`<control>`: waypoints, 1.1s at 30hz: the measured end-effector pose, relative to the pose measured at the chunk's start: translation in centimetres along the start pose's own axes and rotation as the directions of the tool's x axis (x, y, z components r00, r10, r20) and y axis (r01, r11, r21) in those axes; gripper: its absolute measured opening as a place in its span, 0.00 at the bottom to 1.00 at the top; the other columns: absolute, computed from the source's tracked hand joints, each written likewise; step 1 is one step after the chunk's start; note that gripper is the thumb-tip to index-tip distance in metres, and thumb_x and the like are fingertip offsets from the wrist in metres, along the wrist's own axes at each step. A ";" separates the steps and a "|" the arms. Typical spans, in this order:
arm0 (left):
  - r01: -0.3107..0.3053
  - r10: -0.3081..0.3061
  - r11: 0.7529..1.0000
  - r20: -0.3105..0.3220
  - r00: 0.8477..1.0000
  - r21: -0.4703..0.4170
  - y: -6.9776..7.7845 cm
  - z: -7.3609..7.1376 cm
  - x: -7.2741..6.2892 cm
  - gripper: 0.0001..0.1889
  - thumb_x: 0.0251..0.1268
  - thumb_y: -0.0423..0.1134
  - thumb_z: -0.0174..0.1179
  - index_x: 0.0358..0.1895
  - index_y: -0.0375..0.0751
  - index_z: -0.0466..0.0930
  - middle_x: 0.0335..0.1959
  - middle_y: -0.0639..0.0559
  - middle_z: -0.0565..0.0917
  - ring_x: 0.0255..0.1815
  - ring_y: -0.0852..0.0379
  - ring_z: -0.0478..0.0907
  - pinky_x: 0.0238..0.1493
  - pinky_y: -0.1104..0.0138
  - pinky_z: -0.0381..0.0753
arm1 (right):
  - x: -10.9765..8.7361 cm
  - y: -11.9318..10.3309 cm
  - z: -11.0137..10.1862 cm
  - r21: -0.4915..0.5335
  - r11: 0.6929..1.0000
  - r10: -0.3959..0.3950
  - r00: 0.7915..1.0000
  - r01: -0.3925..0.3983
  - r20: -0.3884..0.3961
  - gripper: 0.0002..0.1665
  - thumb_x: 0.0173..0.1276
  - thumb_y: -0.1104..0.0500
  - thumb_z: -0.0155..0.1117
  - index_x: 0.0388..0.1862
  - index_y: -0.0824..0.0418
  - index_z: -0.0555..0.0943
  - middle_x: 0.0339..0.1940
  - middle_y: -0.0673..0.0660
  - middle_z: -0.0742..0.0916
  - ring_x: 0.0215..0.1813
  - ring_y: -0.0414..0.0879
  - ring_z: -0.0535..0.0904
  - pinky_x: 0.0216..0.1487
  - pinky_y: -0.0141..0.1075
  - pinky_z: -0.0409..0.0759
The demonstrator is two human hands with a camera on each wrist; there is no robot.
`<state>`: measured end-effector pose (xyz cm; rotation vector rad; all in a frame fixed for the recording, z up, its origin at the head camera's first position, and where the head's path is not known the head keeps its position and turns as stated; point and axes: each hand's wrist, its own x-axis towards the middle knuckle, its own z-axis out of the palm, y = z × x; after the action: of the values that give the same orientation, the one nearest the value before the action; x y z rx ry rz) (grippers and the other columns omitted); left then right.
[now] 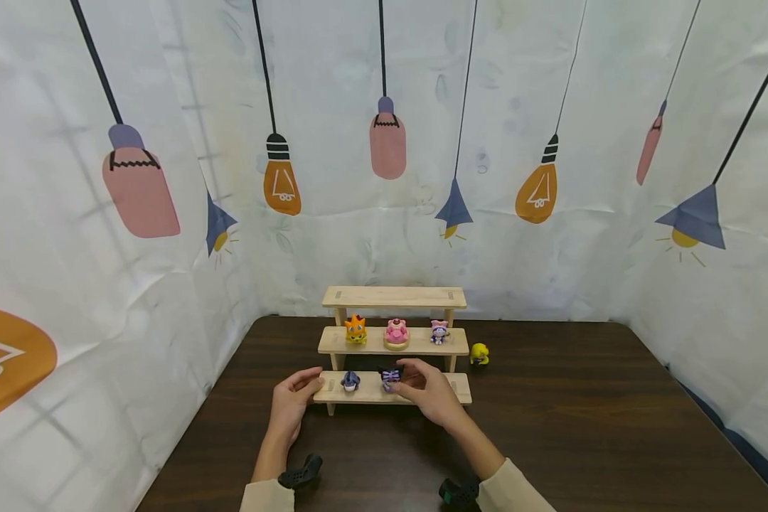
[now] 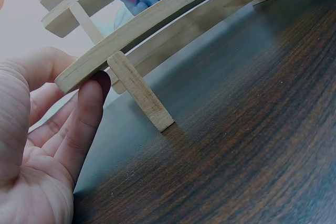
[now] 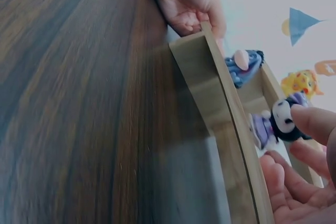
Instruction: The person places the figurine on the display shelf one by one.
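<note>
A three-tier wooden display stand [image 1: 369, 393] stands on the table, its bottom shelf nearest me. My left hand [image 1: 289, 409] grips the left end of that shelf, with the thumb over the board and a finger beneath it, as the left wrist view shows. On the bottom shelf, a blue donkey figurine [image 1: 350, 382] sits toward the left. Right of it is a purple-and-black figurine [image 3: 284, 116] with a white face. My right hand [image 1: 432, 395] pinches this figurine between thumb and fingers, over the middle of the shelf.
The middle tier bears an orange figurine [image 1: 355, 330], a pink figurine [image 1: 397, 334] on a round base and a small pink-and-white one [image 1: 439, 332]. A yellow figurine [image 1: 479, 354] lies on the dark table [image 1: 569, 412], right of the stand. A printed curtain [image 1: 358, 242] hangs behind.
</note>
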<state>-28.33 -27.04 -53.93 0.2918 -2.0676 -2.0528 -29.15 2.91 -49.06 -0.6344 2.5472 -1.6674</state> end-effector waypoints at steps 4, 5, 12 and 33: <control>0.011 -0.011 1.000 0.003 1.000 -0.002 0.0 0.0 0.0 0.21 0.68 0.35 0.66 0.61 0.29 0.80 0.42 0.57 0.88 0.36 0.63 0.82 0.37 0.70 0.83 | -0.4 0.4 -1.1 0.017 1.000 0.011 0.999 -0.011 0.034 0.26 0.72 0.53 0.69 0.64 0.62 0.79 0.52 0.59 0.86 0.49 0.47 0.83 0.50 0.32 0.82; 0.011 -0.011 1.000 0.003 1.000 0.000 0.0 0.0 0.0 0.21 0.69 0.35 0.66 0.61 0.29 0.80 0.43 0.57 0.88 0.36 0.63 0.82 0.37 0.70 0.83 | -0.5 0.6 -1.5 0.016 1.000 0.008 0.999 -0.008 0.046 0.25 0.72 0.53 0.68 0.63 0.62 0.79 0.52 0.58 0.86 0.50 0.47 0.83 0.50 0.31 0.81; 0.013 -0.013 1.000 -0.003 1.000 -0.010 0.0 0.0 0.0 0.20 0.68 0.34 0.66 0.61 0.29 0.81 0.41 0.59 0.88 0.35 0.63 0.82 0.36 0.70 0.83 | -1.6 1.7 -4.4 0.012 1.000 0.022 0.994 -0.024 0.104 0.20 0.74 0.52 0.66 0.57 0.63 0.82 0.51 0.58 0.88 0.48 0.46 0.82 0.48 0.29 0.81; -0.003 0.003 1.000 -0.006 1.000 -0.007 0.1 0.0 -0.1 0.22 0.67 0.35 0.68 0.60 0.28 0.80 0.42 0.57 0.89 0.35 0.64 0.83 0.35 0.71 0.83 | -2.3 6.9 -14.7 0.007 0.982 0.182 0.945 -0.188 -0.271 0.24 0.75 0.53 0.65 0.63 0.65 0.78 0.53 0.61 0.85 0.50 0.48 0.82 0.51 0.41 0.84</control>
<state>-28.22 -27.02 -53.84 0.2934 -2.0558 -2.0545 -32.85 18.89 -49.35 -0.1665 2.7027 -1.7733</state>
